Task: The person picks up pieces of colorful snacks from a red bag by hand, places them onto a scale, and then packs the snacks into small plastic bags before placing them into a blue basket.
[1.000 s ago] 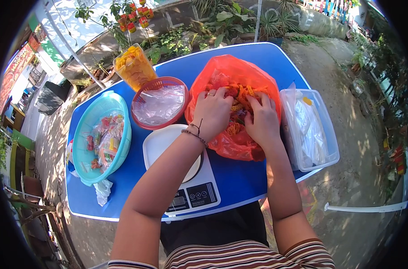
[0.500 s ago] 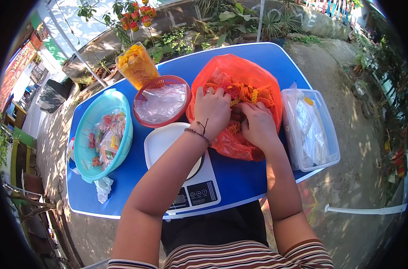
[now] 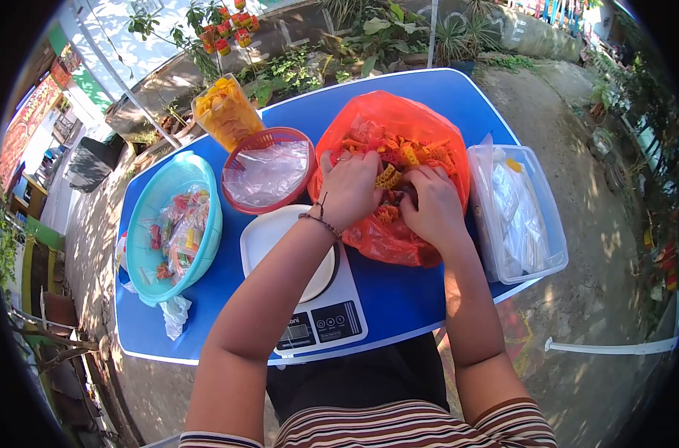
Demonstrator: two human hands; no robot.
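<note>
A red plastic bag (image 3: 384,112) stands wide open on the table, filled with orange, red and yellow lattice-shaped crackers (image 3: 436,155). My left hand (image 3: 353,188) reaches into it with fingers curled down over crackers near the left side; the fingertips are partly hidden. My right hand (image 3: 435,207) is at the near right of the pile, its fingers bent around crackers and the thumb tucked inward. A yellow cracker (image 3: 388,178) shows between the hands. Below my left forearm lies a white kitchen scale (image 3: 350,287) with a round plate (image 3: 321,287) on top, both partly covered by the arm.
Left on the blue table (image 3: 399,299) are a turquoise basket (image 3: 136,246) of packed snacks and a red basket (image 3: 231,196) with clear plastic bags. A container of yellow chips (image 3: 227,112) stands behind. At right sits a clear box (image 3: 552,224) holding plastic bags.
My left hand has shifted slightly left and down inside the bag. The right hand has moved a little, and the crackers between the hands have been stirred, with yellow ones now showing.
</note>
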